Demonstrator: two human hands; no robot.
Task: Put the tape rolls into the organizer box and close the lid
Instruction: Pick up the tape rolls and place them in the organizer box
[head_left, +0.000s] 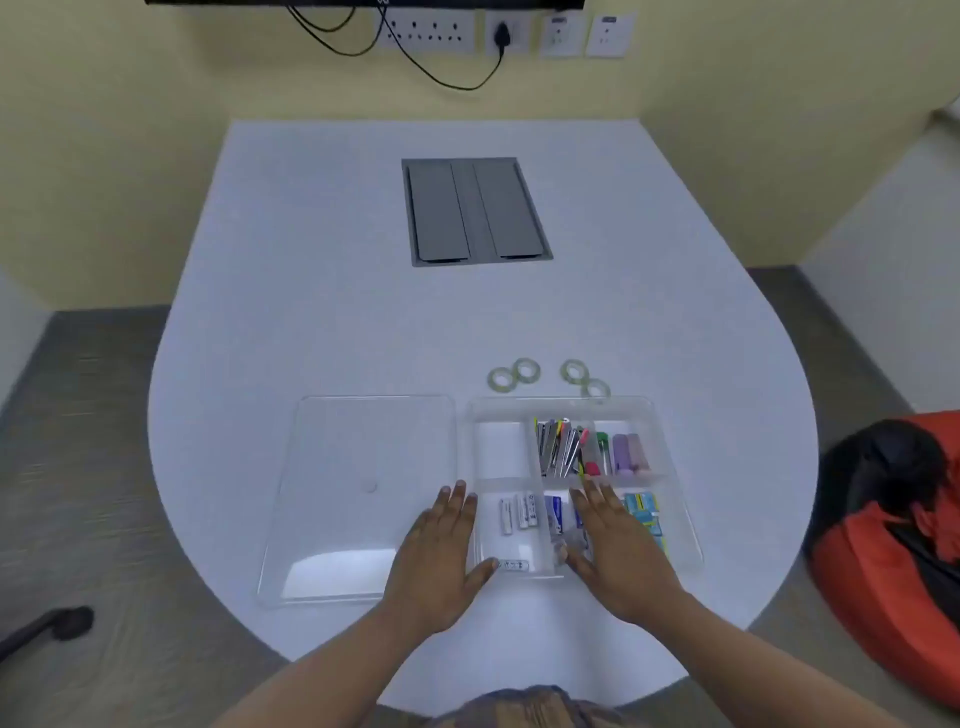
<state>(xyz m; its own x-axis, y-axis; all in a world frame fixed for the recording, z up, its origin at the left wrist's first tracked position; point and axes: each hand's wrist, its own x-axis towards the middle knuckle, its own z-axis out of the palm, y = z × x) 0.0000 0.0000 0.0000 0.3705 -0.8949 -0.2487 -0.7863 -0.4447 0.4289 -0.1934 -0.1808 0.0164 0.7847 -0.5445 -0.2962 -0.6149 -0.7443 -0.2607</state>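
Observation:
Several pale green tape rolls lie on the white table just behind the box, one pair (514, 373) at the left and another pair (584, 379) at the right. The clear organizer box (675, 499) stands open, with pens, markers and small packets in its compartments; its far left compartment (501, 449) holds nothing. The clear lid (358, 493) lies flat to the left of the box. My left hand (441, 556) hovers flat over the box's near left corner and the lid's edge. My right hand (618, 551) is spread flat over the box's near compartments. Neither hand holds anything.
A grey recessed cable hatch (475, 210) sits in the middle of the table. An orange and black bag (893, 540) lies on the floor at the right. A dark chair base (52, 626) shows at the lower left. Wall sockets and cables are at the back.

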